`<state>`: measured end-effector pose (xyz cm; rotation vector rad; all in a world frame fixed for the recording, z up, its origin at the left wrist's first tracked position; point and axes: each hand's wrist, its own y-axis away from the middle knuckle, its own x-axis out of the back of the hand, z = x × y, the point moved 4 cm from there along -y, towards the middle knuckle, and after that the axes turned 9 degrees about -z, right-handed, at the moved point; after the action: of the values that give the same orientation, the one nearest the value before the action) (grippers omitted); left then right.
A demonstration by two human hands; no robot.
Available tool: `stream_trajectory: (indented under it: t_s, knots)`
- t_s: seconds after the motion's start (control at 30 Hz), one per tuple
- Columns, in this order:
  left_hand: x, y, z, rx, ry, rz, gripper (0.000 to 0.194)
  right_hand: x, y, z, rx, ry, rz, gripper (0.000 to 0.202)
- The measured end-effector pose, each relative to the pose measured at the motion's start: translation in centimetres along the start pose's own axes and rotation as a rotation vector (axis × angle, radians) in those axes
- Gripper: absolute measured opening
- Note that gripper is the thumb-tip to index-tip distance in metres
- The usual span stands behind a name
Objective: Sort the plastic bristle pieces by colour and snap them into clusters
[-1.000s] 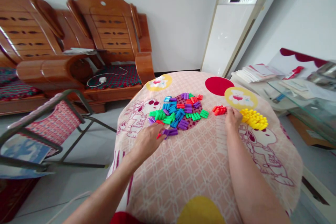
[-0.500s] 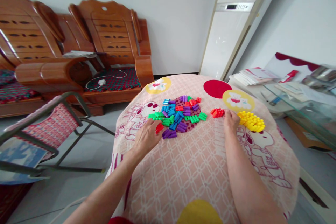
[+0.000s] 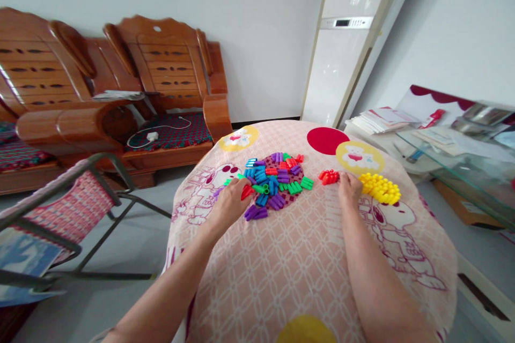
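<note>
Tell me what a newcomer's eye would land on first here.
Probably the multicoloured pile of small pieces towards the far side of the patterned tablecloth, where the left hand grips a red piece. Next, the bright yellow cluster just right of the right hand. At upper left, glossy wooden seats stand out too.

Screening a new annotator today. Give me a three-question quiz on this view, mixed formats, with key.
1. What color piece is the left hand holding?
2. True or false: in the picture, the red cluster lies between the mixed-color pile and the right hand.
3. Pick one: just beyond the right hand, on the side away from the red cluster, lie (a) green pieces, (b) yellow pieces, (c) blue pieces.

Key: 1. Red; 2. True; 3. b
</note>
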<state>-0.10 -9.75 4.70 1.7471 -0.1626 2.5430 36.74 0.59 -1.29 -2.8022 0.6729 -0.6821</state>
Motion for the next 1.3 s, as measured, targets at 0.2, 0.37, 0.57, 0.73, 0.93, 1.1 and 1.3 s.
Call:
stream_trajectory:
  t_s: [0.2, 0.37, 0.57, 0.73, 0.93, 1.1, 1.3]
  knots:
    - [-2.3, -5.2, 4.0, -0.144, 0.106, 0.044, 0.028, 0.1, 0.3, -0.2, 0.028, -0.014, -0.008, 0.037]
    - [-2.8, -8.9, 6.4, -0.228, 0.146, 0.003, 0.047, 0.0, 0.3, 0.0, 0.022, -0.015, -0.016, 0.038]
    - [1.6, -11.4, 4.6, -0.098, 0.197, -0.047, 0.038, -0.1, 0.0, 0.3, 0.031, -0.001, -0.016, 0.04]
    - [1.4, -12.1, 2.7, -0.039, 0.098, -0.089, 0.034, -0.1, 0.0, 0.5, 0.037, 0.021, -0.022, 0.041]
    - [-1.9, -12.5, 4.1, -0.109, 0.007, -0.146, 0.031, -0.1, 0.0, 0.6, 0.038, 0.032, -0.017, 0.041]
    - [-2.1, -13.7, 4.2, -0.111, 0.199, -0.117, 0.032, -0.1, 0.1, 0.5, 0.045, 0.034, -0.024, 0.041]
    - [-0.6, -13.6, 4.0, -0.014, 0.772, -0.146, 0.035, -0.1, 0.1, 0.6, 0.029, 0.028, -0.02, 0.042]
